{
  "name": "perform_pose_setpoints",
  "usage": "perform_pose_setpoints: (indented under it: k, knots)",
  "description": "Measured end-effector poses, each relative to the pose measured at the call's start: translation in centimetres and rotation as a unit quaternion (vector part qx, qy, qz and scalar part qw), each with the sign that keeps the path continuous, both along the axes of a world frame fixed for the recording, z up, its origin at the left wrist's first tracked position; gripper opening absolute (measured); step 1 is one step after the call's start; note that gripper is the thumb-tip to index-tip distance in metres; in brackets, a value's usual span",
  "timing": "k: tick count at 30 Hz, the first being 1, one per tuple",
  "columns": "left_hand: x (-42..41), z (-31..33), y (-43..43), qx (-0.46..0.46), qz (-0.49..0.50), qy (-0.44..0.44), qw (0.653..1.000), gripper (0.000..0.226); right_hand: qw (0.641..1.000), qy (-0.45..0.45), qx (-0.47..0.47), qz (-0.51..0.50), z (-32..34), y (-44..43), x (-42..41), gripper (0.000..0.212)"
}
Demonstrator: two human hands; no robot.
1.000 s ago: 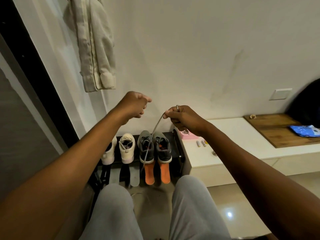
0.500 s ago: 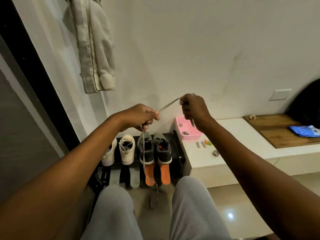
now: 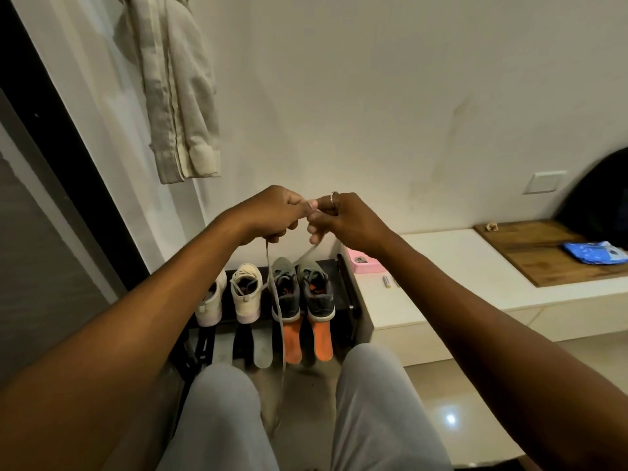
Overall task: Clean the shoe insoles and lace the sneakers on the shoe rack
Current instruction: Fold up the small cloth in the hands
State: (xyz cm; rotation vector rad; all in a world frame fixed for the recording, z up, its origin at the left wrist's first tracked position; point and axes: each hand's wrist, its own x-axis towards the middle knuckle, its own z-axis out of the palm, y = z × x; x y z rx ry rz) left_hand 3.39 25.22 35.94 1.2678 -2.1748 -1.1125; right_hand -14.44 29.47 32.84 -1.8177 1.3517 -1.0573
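Both hands up above the shoe rack [image 3: 344, 283]. Left hand [image 3: 272, 212] and right hand [image 3: 346, 219] each pinched the grey shoelace [image 3: 279, 321]; tail hung slack past the grey sneakers [image 3: 317, 294]. Lace looked light, limp, probably slippery. Grip near the tip for threading.

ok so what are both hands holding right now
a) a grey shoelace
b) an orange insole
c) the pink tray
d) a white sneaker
a: the left hand and right hand both pinch the grey shoelace up in front of the wall, with its strands hanging down over the grey sneakers; the orange insoles lie untouched below them.
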Motion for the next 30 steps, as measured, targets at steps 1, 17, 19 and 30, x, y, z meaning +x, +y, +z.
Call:
perform_pose_setpoints:
  k: [1, 17, 19, 30]
  knots:
    - [0.5, 0.2, 0.1, 0.034, 0.006, -0.002, 0.999, 0.043, 0.999, -0.016, 0.002, -0.029, -0.1, 0.0, -0.3, 0.017]
    - [0.2, 1.2, -0.3, -0.006, 0.014, -0.022, 1.0, 0.044, 0.999, -0.015, 0.018, 0.023, 0.4, -0.2, 0.8, 0.052]
    - [0.1, 1.1, -0.3, 0.005, 0.01, -0.025, 1.0, 0.044, 1.0, -0.001, -0.009, 0.02, 0.5, -0.1, 1.1, 0.021]
    - [2.1, 2.8, -0.6, 0.066, 0.071, 0.122, 0.988, 0.045, 0.938, -0.029, 0.067, -0.339, -3.0, -2.1, -4.7, 0.016]
